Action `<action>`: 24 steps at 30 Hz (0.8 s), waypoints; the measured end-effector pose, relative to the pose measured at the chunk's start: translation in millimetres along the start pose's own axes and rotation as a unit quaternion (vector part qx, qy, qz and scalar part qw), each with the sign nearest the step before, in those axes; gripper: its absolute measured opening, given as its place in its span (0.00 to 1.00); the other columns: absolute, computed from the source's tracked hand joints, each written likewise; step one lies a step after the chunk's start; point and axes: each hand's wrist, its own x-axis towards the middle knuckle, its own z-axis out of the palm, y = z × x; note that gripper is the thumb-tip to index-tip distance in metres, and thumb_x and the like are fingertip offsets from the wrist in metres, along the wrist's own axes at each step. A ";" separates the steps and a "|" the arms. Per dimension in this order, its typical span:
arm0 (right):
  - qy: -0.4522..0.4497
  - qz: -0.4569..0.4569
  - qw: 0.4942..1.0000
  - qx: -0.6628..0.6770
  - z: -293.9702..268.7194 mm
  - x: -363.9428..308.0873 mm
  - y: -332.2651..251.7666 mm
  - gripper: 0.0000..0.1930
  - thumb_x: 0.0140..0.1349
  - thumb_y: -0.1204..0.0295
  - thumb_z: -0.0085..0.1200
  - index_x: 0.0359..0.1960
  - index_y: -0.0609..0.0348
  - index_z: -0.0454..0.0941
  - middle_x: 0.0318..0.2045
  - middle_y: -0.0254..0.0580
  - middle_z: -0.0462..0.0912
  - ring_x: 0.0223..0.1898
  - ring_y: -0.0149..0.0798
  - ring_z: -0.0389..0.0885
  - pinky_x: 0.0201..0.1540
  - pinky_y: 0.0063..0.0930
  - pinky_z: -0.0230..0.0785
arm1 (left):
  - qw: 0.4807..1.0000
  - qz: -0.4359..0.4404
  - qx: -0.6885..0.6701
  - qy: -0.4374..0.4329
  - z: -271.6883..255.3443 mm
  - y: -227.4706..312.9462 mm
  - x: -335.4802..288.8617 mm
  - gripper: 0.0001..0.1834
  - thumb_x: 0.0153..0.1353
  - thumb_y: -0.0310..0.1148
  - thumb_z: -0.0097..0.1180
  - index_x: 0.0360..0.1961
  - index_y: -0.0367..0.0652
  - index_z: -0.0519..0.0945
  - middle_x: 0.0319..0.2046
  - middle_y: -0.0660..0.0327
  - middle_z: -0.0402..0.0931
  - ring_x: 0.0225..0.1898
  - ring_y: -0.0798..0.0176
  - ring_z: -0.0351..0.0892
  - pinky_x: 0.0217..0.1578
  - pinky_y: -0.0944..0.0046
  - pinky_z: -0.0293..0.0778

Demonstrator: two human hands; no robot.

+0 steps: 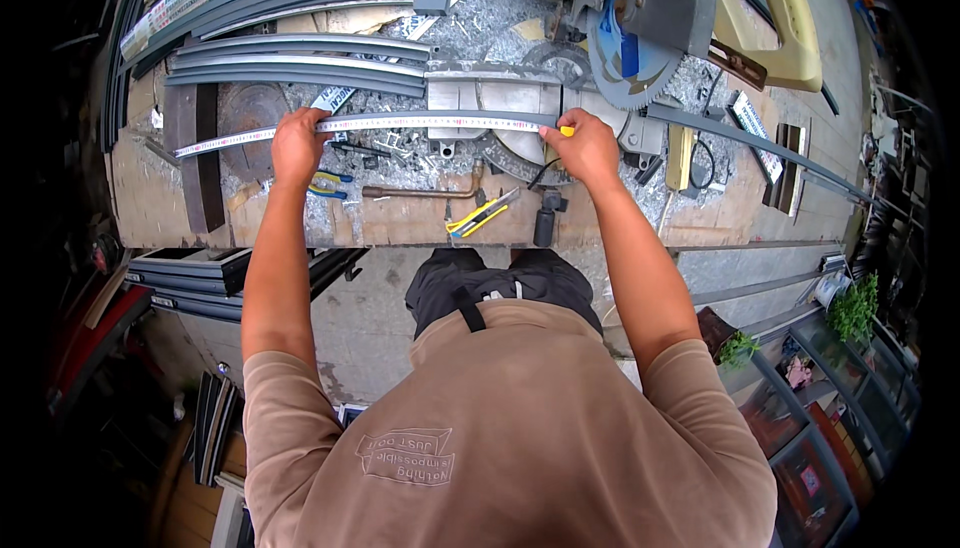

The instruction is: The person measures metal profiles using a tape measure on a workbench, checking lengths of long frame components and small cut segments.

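A white measuring tape [430,124] with red marks lies stretched along the front of a grey metal profile [480,116]. The profile rests across the base of a miter saw [625,33], whose round blade is raised behind my right hand. My left hand [297,146] is closed over the tape and the profile's left part; the tape's free end runs on past it to the left. With its fingers pinched, my right hand [588,150] holds the tape at the profile's right part. A small yellow piece shows between those fingers; the rest of it is hidden in the hand.
Nearer me on the bench [400,223] lie a yellow utility knife [482,216], a brown socket wrench [425,191] and pliers [330,185]. Several grey profiles [300,63] are stacked behind my left hand. A long bar [770,148] extends right. Metal shavings cover the bench.
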 end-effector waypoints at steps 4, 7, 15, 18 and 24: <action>0.000 -0.019 1.000 0.009 0.2 4.5 3.8 0.21 0.62 0.48 0.77 0.42 0.52 0.91 0.40 0.50 0.94 0.44 0.58 0.92 0.48 0.50 0.82 | 1.000 -0.006 0.001 -0.006 -1.3 1.7 0.9 0.19 0.56 0.29 0.80 0.50 0.49 0.94 0.48 0.59 0.90 0.52 0.45 0.86 0.55 0.47 0.81; -0.010 -0.020 0.999 0.028 -1.4 6.1 3.5 0.20 0.62 0.49 0.76 0.40 0.52 0.92 0.38 0.51 0.94 0.43 0.58 0.92 0.48 0.50 0.82 | 1.000 -0.007 0.002 -0.010 -1.4 1.6 0.9 0.19 0.56 0.29 0.79 0.51 0.48 0.94 0.48 0.58 0.90 0.52 0.44 0.87 0.56 0.47 0.81; 0.001 -0.027 0.999 0.026 0.6 9.5 7.7 0.17 0.62 0.51 0.74 0.39 0.50 0.93 0.36 0.49 0.94 0.40 0.57 0.92 0.46 0.49 0.82 | 1.000 0.001 0.023 -0.017 -0.5 -0.7 1.3 0.20 0.56 0.30 0.80 0.51 0.49 0.93 0.49 0.58 0.90 0.54 0.44 0.87 0.57 0.46 0.81; 0.024 -0.051 0.998 0.011 3.9 8.4 13.3 0.16 0.63 0.53 0.73 0.39 0.51 0.93 0.38 0.48 0.94 0.42 0.58 0.92 0.47 0.49 0.82 | 0.999 -0.006 0.033 -0.026 -3.3 3.1 2.1 0.20 0.57 0.30 0.79 0.52 0.49 0.93 0.50 0.58 0.90 0.55 0.44 0.87 0.58 0.47 0.81; 0.054 -0.047 0.997 0.031 8.3 3.7 13.1 0.15 0.63 0.54 0.71 0.40 0.51 0.93 0.44 0.50 0.93 0.46 0.58 0.91 0.51 0.50 0.82 | 0.999 -0.013 0.036 -0.029 -3.2 7.3 3.2 0.20 0.58 0.29 0.79 0.53 0.48 0.93 0.50 0.57 0.90 0.55 0.44 0.87 0.58 0.47 0.81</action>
